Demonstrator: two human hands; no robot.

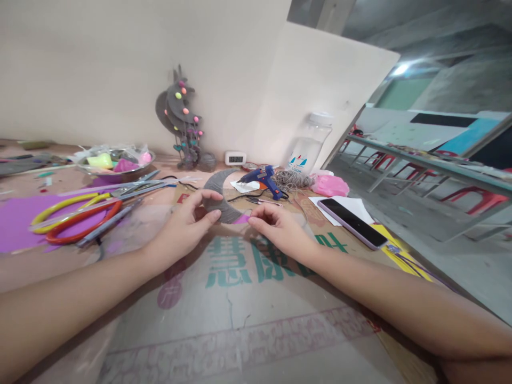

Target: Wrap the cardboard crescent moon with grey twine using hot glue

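A crescent shape (218, 185) wrapped in grey yarn is held up above the cardboard-covered table, with a bare purple tip (241, 219) at its lower right end. My left hand (188, 216) grips the crescent's lower left curve between thumb and fingers. At the purple tip, my right hand (276, 224) is pinched, with thumb and forefinger together. A blue glue gun (264, 178) lies just beyond my right hand, beside a tangled heap of grey yarn (290, 183).
Scissors with yellow and red handles (84, 234) and a bowl of coloured pieces (116, 173) are at left. A phone (352, 223) lies right. Behind stand a clear bottle (307, 144), a small clock (235, 158) and a decorated grey crescent ornament (180, 114).
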